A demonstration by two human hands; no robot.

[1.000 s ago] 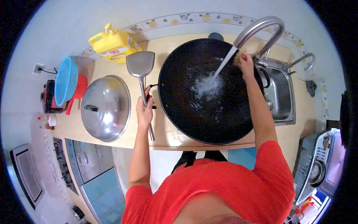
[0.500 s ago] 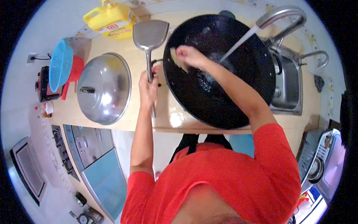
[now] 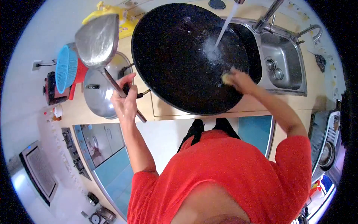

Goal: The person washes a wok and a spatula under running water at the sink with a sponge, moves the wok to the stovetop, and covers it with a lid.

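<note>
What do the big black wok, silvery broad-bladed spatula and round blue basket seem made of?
The wok looks like dark metal, perhaps iron: matte black, faint glints. The spatula is likely stainless steel: silvery, streaked shine. The basket is probably plastic: uniform blue, moulded-looking holes.

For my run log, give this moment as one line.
left hand: spatula, wok handle | right hand: yellowish scrubber inside tilted wok | water: running

No lettering or number can be read, not even on the yellow jug
</note>
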